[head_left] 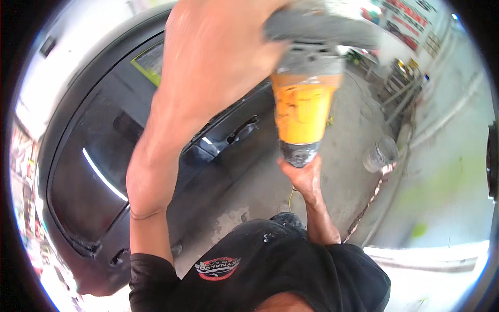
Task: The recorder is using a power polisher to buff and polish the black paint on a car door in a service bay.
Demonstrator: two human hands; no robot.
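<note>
An orange and black polisher [304, 112] is raised close in front of me, its narrow rear end down. At the top of it a thick dark grey pad [322, 28] shows edge-on, blurred. My left hand [218, 57] is closed against the tool's head beside the pad; its fingers are mostly hidden or cut off by the upper edge. Lower down, my right hand [307, 177] wraps round the rear end of the body. A thin yellow cord [291, 197] hangs below that hand.
A dark, glossy car [88, 156] fills the left side, with a door handle [241, 130] near the middle. Along the right runs a pale wall [442, 182]. A clear bucket [382, 154] stands on the concrete floor [348, 130], with a metal stand [403, 96] farther back.
</note>
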